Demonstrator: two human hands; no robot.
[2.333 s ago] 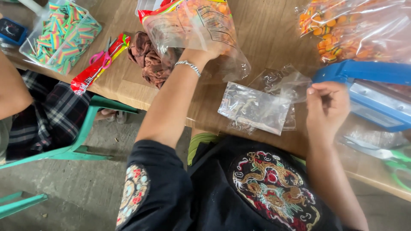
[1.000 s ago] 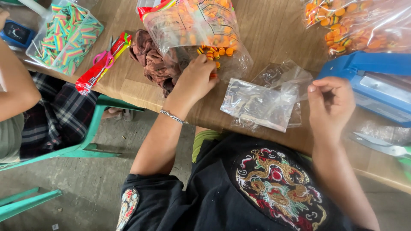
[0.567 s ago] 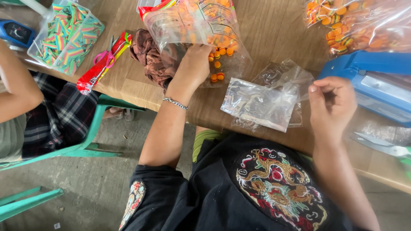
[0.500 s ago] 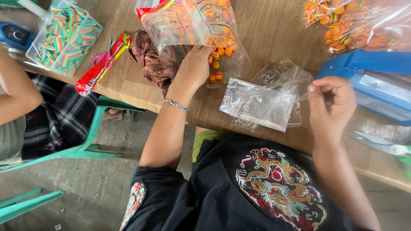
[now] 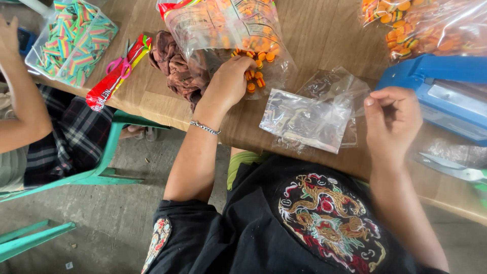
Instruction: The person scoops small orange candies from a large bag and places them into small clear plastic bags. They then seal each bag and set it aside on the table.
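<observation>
Our left hand (image 5: 231,81) reaches into the mouth of a big clear bag (image 5: 228,25) on the wooden table (image 5: 314,35), fingers curled over a cluster of small orange candies (image 5: 256,68) lying right at its fingertips. Our right hand (image 5: 393,122) pinches the edge of a small empty clear bag (image 5: 307,122), which lies on the table between the two hands. A blue sealer (image 5: 446,91) sits just beyond the right hand.

My left hand (image 5: 231,81) digs among orange candies (image 5: 255,71) in a clear bag (image 5: 223,25); my right hand (image 5: 393,122) pinches an empty plastic pouch (image 5: 304,122).
</observation>
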